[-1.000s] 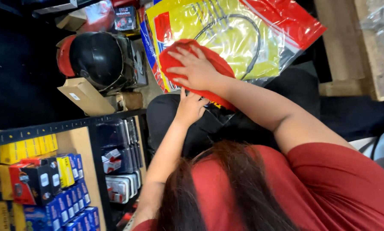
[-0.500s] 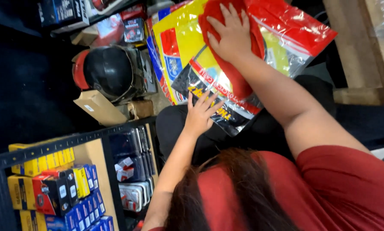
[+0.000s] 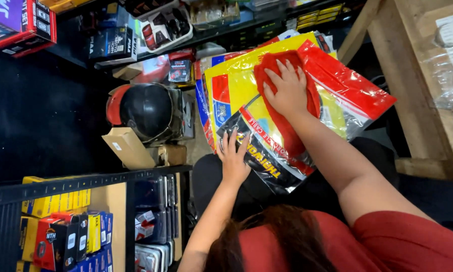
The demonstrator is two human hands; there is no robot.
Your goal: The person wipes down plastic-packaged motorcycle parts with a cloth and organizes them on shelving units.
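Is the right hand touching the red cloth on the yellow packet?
Touching. The head view shows the right hand lying flat with spread fingers on the red cloth, pressing it against the yellow packet.

Red cloth (image 3: pixel 282 95) flat atop glossy yellow-and-red plastic packet (image 3: pixel 236 95), tilted on lap.

Cloth (image 3: pixel 282 95) flat on stack of plastic packets (image 3: pixel 266 131), under right hand (image 3: pixel 288 90). Left hand (image 3: pixel 234 158) on stack's near left edge. Helmet (image 3: pixel 145 111) left of stack; cardboard box (image 3: pixel 130 148) in front of helmet. Shelf rack (image 3: pixel 85 181) at lower left, wooden frame (image 3: pixel 418 100) at right.
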